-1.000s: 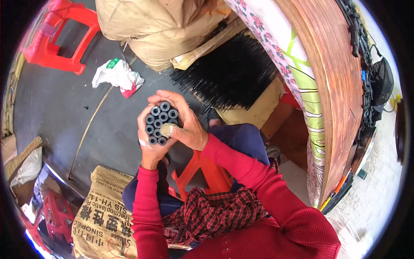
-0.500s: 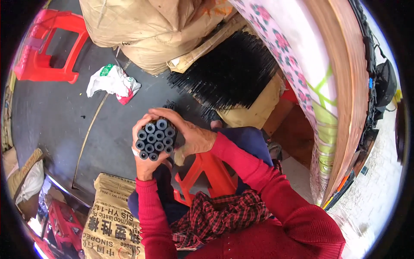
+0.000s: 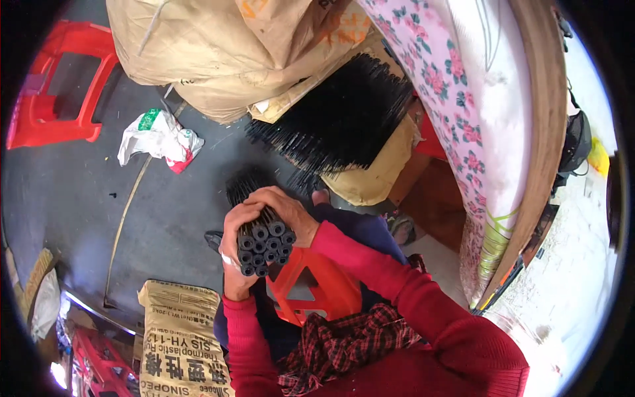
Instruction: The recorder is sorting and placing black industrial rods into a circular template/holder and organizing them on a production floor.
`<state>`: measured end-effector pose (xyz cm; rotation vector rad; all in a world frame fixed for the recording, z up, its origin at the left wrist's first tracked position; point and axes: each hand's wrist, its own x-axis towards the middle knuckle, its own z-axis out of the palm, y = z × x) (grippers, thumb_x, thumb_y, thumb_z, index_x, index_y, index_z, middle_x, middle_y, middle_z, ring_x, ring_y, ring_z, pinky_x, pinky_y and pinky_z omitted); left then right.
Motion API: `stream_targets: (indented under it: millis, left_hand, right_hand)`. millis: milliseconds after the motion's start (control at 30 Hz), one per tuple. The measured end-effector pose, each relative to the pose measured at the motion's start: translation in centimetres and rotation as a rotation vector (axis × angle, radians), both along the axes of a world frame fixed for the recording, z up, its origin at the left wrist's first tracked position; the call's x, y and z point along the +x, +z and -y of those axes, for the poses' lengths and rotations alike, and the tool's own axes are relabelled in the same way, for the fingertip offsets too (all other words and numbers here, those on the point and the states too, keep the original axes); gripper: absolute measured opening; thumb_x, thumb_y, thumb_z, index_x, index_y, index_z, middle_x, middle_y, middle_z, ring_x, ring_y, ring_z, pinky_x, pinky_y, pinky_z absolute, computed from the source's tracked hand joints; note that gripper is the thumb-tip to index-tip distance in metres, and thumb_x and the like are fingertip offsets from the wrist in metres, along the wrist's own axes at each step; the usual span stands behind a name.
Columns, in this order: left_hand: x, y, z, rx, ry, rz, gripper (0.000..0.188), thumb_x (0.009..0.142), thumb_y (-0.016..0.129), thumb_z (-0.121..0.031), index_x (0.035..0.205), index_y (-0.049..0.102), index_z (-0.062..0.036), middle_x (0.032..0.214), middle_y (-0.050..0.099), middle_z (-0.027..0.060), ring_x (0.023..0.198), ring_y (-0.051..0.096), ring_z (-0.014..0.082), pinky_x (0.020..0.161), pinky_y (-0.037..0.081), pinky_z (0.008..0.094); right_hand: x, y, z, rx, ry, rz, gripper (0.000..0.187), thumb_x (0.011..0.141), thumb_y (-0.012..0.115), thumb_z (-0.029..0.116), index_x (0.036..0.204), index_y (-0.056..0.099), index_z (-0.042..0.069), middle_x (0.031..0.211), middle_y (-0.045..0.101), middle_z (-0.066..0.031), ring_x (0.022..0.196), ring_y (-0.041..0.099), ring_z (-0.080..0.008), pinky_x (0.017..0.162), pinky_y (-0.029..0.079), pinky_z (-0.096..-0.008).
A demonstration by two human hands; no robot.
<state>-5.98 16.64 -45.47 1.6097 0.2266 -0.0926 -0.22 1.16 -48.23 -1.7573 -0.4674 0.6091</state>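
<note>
Over the dark floor [image 3: 165, 228], we hold a bundle of black hollow tubes [image 3: 268, 248] clamped between our left hand [image 3: 233, 241] and right hand [image 3: 291, 215], where uneven pressure could let inner tubes slip lengthwise.

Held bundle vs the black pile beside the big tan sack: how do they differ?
The bundle is held by the left grip and right grip; the pile lies unheld. The bundle is compact; the pile spreads wide. The bundle shows ringed ends toward the camera; the pile shows mostly thin lengths. Both are black and many-pieced.
</note>
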Motion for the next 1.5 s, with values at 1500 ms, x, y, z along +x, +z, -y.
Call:
stream_targets:
  millis: [1500]
  left_hand:
    - [-16.6,17.1,-8.1,-0.385,0.073,-0.488,0.056,0.06,0.081,0.001,0.109,0.055,-0.0061,0.104,0.059,0.0044,0.095,0.059,0.0148,0.085,0.05,0.0301]
  right_hand:
    - [-18.8,16.9,-6.1,-0.203,0.006,-0.364,0.048,0.063,0.08,0.005,0.104,0.054,0.009,0.098,0.056,-0.0088,0.099,0.054,-0.0334,0.081,0.045,-0.0438]
